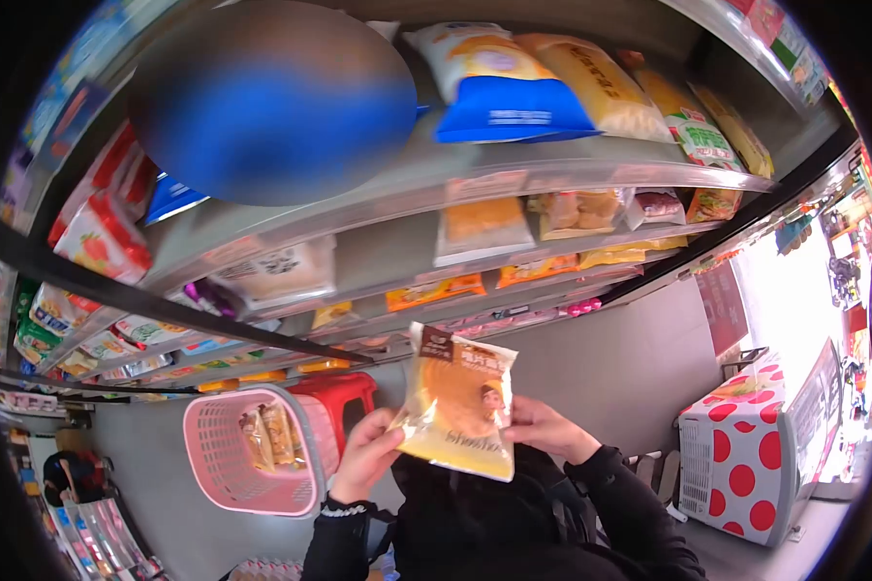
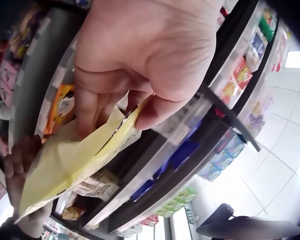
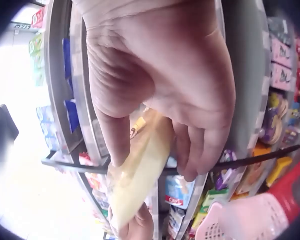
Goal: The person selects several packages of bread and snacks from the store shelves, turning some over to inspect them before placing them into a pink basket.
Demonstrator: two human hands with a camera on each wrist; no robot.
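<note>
A packaged bread (image 1: 458, 402) in a clear and yellow wrapper with a brown label is held up in front of the person's chest. My left hand (image 1: 366, 453) pinches its left edge between thumb and fingers. On the opposite edge, the right hand (image 1: 550, 429) grips the wrapper the same way. The left wrist view shows the yellow wrapper (image 2: 72, 157) edge-on, with the thumb on one face and the fingers on the other. From the right wrist, the same bread packet (image 3: 140, 172) runs down between thumb and fingers toward the other hand.
Shelves of packaged breads (image 1: 513, 92) rise ahead. A pink basket (image 1: 252, 494) holding several packets stands at lower left, beside a red stool (image 1: 344, 387). To the right is a red-dotted white box (image 1: 731, 465). A dark bar (image 1: 165, 300) crosses the shelf fronts.
</note>
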